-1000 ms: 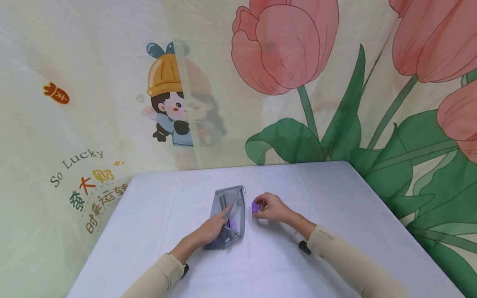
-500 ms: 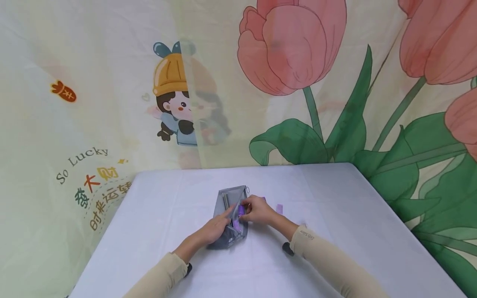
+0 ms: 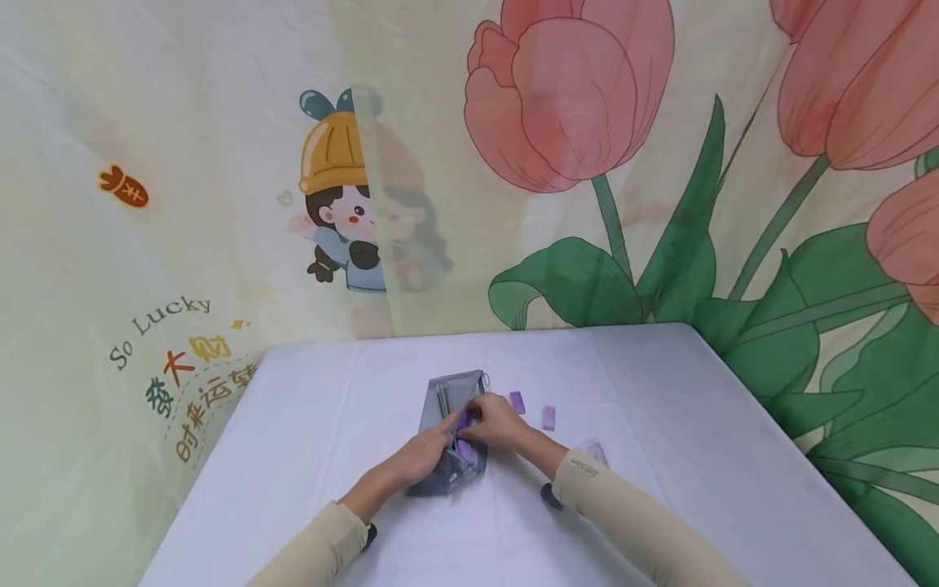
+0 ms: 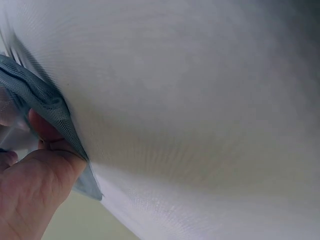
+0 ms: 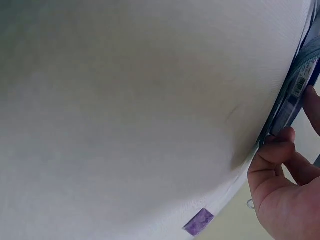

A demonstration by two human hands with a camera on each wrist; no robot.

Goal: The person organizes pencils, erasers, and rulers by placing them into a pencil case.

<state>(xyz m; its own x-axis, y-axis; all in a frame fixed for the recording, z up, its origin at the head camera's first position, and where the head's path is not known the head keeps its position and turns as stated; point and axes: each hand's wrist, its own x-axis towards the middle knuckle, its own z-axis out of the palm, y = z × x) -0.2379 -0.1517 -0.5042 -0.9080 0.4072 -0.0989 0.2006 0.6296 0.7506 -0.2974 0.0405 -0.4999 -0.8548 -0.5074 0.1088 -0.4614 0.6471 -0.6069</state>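
Note:
A grey mesh pencil case (image 3: 456, 381) lies on the white table, with slim pencils (image 3: 442, 399) showing through its side. My left hand (image 3: 420, 456) grips the edge of its opening, index finger stretched along the mesh. In the left wrist view the thumb side of that hand (image 4: 42, 175) sits against the gathered fabric (image 4: 42, 95). At the opening, the fingers of my right hand (image 3: 499, 421) hold a purple eraser (image 3: 464, 421), partly hidden by the fingers. Another purple piece (image 3: 465, 450) shows just below it inside the case.
Two more purple erasers, one darker (image 3: 517, 402) and one lighter (image 3: 548, 418), lie right of the case. Beside my right sleeve (image 3: 587, 477) is a pale, patterned flat item (image 3: 596, 450), partly covered. A printed curtain (image 3: 411, 244) hangs behind the table (image 3: 330, 383).
My right hand has carried the purple eraser leftward from beside the pencil case into its opening. The two erasers behind that hand have come into view. My left hand keeps its grip.

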